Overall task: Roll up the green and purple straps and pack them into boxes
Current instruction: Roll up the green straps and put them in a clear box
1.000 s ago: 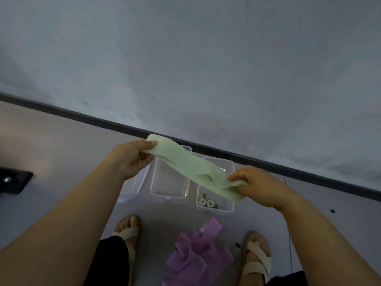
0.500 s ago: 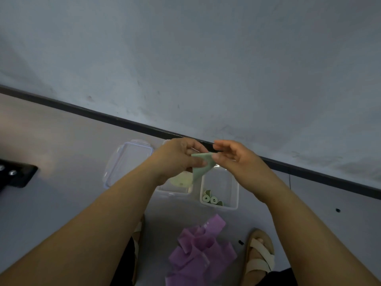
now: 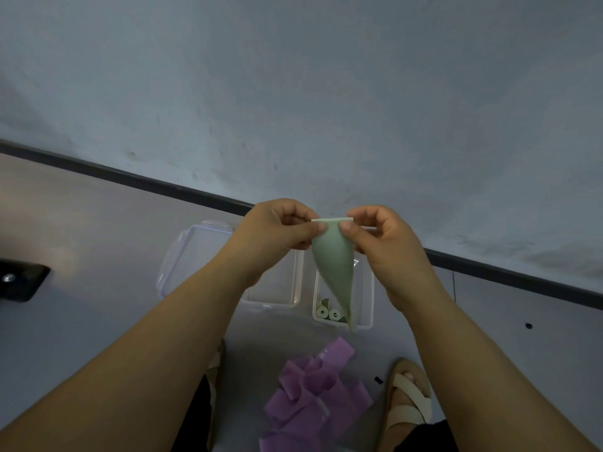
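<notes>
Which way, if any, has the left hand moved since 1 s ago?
Yes, rightward, toward the right hand. The left hand was over the lid; now it overlaps the far end of the empty box.

green strap: matt, smooth, rubbery
purple straps: matt, soft sheen
boxes: clear glossy plastic
wall: matt, scuffed paint

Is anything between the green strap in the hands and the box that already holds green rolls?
Nothing visible. The left hand and right hand pinch the top edge of the strap, which hangs above the open box. Two rolls sit at its near end; the rest looks free.
</notes>
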### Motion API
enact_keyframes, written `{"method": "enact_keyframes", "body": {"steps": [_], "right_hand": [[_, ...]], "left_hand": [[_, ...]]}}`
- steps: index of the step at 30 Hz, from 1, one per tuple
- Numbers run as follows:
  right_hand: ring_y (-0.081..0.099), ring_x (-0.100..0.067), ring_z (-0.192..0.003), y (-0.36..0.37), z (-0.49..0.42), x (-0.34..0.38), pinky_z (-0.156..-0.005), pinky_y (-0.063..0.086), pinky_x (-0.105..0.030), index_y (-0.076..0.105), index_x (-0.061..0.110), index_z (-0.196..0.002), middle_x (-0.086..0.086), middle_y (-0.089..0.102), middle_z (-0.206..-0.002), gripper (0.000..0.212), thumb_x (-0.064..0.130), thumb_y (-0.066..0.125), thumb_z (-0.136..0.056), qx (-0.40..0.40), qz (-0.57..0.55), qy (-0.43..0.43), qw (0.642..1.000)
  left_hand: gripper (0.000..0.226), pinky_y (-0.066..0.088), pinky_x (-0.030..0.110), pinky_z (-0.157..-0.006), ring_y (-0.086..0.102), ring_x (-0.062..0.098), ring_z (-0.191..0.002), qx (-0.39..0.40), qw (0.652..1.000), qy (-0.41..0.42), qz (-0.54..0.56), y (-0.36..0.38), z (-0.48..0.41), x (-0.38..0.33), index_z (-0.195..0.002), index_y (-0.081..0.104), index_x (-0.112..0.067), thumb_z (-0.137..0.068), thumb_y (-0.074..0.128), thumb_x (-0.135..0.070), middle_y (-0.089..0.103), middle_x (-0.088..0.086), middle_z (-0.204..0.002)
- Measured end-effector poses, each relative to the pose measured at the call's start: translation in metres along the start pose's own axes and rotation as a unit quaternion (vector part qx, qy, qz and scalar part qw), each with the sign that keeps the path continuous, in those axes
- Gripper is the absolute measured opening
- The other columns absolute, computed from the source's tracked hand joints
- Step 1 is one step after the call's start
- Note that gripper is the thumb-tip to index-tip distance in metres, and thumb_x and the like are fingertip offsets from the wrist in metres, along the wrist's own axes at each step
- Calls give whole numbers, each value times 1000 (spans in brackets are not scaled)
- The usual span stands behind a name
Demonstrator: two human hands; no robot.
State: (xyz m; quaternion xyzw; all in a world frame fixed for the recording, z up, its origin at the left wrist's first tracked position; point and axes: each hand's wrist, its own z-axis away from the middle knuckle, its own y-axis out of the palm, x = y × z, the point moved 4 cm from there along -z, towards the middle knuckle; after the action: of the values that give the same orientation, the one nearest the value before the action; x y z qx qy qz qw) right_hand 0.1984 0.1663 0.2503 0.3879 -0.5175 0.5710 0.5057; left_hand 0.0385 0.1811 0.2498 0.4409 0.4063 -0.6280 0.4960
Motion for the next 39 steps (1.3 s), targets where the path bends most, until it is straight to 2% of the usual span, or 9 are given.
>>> {"method": "enact_keyframes", "body": {"steps": [5, 9, 11, 14, 17, 22, 25, 32, 39], "right_hand": [[62, -13, -79, 2, 2, -2, -71, 55, -25, 60, 18, -86, 0, 64, -84, 8, 26, 60, -88, -20, 1, 24, 1000], [66, -16, -95, 13, 4, -9, -83, 54, -30, 62, 15, -100, -3, 69, -100, 30, 37, 65, -80, 53, -67, 71, 994], [66, -19, -96, 9, 2, -9, -85, 54, -32, 63, 15, -96, -6, 69, -100, 21, 29, 67, -81, 40, -64, 68, 995], [66, -20, -85, 5, 1, -6, -79, 57, -31, 64, 12, -90, -8, 69, -90, 6, 15, 59, -88, 39, -100, 76, 991], [64, -14, -76, 5, 1, -3, -69, 57, -26, 64, 14, -91, -2, 68, -84, 8, 17, 56, -90, 44, -64, 55, 995], [62, -6, -71, -2, 0, 0, -63, 53, -20, 64, 22, -86, 5, 67, -80, 6, 22, 59, -89, 34, 8, 26, 999], [62, -5, -71, -3, 0, 1, -65, 53, -22, 64, 23, -86, 5, 67, -81, 5, 23, 60, -88, 39, 20, 19, 999], [66, -16, -79, -6, -1, 2, -77, 58, -32, 64, 17, -90, -4, 69, -87, 6, 19, 59, -88, 50, -36, 42, 997], [68, -12, -73, -6, 0, 7, -67, 58, -26, 65, 17, -84, 0, 70, -81, 5, 17, 60, -87, 50, -10, 8, 999]], "left_hand": [[8, 52, 28, -70, 58, 10, -66, -91, 995, 19, -24, 13, 2, 3, -78, 65, -11, -80, 71, -17, 64, 3, -70], [15, 49, 13, -74, 65, -2, -81, -19, 990, 63, -127, 30, 11, -1, -98, 72, -22, -84, 66, -22, 72, -9, -85], [20, 48, 9, -78, 65, -4, -88, 17, 984, 75, -162, 34, 13, -2, -103, 71, -26, -88, 61, -19, 73, -10, -93], [17, 55, 23, -79, 69, 12, -77, 12, 997, 35, -64, 27, 11, -2, -91, 73, -16, -87, 59, -8, 73, 2, -84], [20, 51, 24, -57, 55, 8, -52, -43, 999, 17, 1, 16, 7, -5, -76, 69, -12, -87, 54, -4, 65, -3, -62], [11, 51, 21, -79, 62, 8, -85, -13, 999, 29, -34, 15, 3, -1, -93, 64, -22, -83, 66, -19, 66, -4, -91], [9, 54, 33, -88, 68, 19, -91, 13, 998, 22, -60, 21, 3, 2, -91, 68, -17, -82, 69, -17, 72, 5, -92], [11, 57, 31, -72, 66, 15, -69, -8, 1000, 6, 28, 15, 0, 1, -75, 62, -12, -83, 67, -7, 68, 3, -72], [5, 58, 26, -63, 67, 12, -66, 33, 998, 28, 42, 13, 0, -3, -81, 64, -11, -84, 64, -6, 71, -1, -71]]}}
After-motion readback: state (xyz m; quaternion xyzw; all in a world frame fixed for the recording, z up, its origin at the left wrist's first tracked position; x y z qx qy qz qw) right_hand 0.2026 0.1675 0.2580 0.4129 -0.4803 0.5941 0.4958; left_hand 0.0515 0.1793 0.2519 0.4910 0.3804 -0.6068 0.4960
